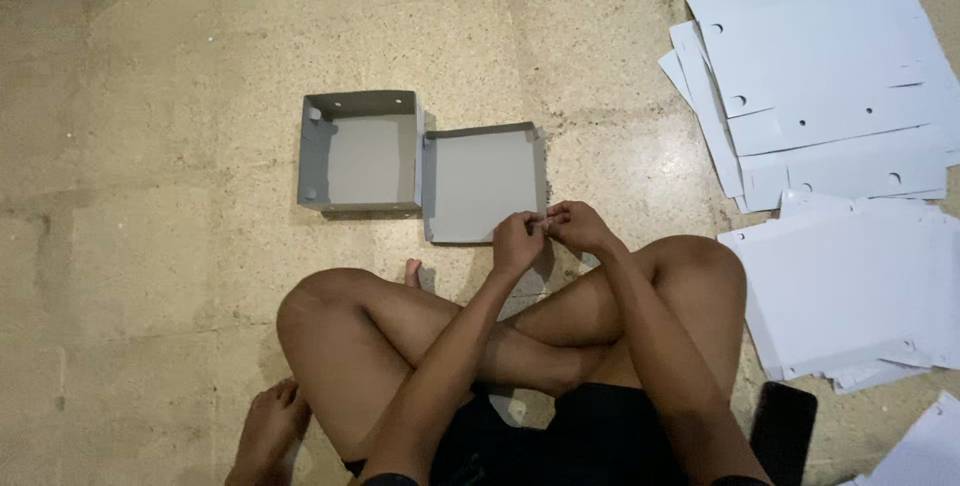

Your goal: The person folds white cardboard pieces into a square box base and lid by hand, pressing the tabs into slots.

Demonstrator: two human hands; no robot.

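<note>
Fingers of the left hand [517,241] and the right hand [578,226] are pressed together, pinching the near right corner of a grey cardboard lid [482,184]. This lid lies on the floor [150,146] before the crossed legs, joined to a grey box [360,153] at its left side. Stacks of flat white cardboard sheets [830,86] lie well apart, to the right.

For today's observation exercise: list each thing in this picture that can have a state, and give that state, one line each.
Grey box base: folded up, walls standing, open on top, on the floor.
Grey lid: joined beside the base, lying open, near corner being pinched.
Left hand: fingers pinched on the lid's corner.
Right hand: fingers pinched on the same corner.
White cardboard sheets: flat, unfolded, stacked loosely.
</note>
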